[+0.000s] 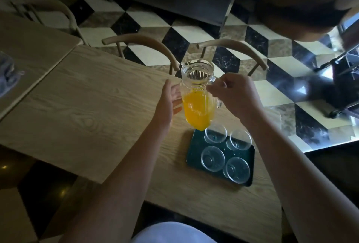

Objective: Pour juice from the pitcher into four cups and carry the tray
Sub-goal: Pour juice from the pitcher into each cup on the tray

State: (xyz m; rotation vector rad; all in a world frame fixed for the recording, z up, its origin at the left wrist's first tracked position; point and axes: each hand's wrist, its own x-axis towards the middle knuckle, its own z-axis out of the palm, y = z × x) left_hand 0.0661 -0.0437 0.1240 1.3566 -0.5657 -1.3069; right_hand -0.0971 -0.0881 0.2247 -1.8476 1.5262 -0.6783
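A ribbed glass pitcher (198,95) stands at the far edge of the dark green tray (194,151) on the wooden table (87,106); whether its base touches the tray cannot be told. Orange juice (198,110) fills roughly its lower half. The right hand (233,95) curls round the pitcher's handle. The left hand (169,102) lies against the pitcher's other side, fingers straight and spread. On the tray sit four clear glass cups (213,158) in two rows, all holding nothing. Beyond the pitcher, two curved wooden chair backs (139,42) stand over a checkered floor (194,32).
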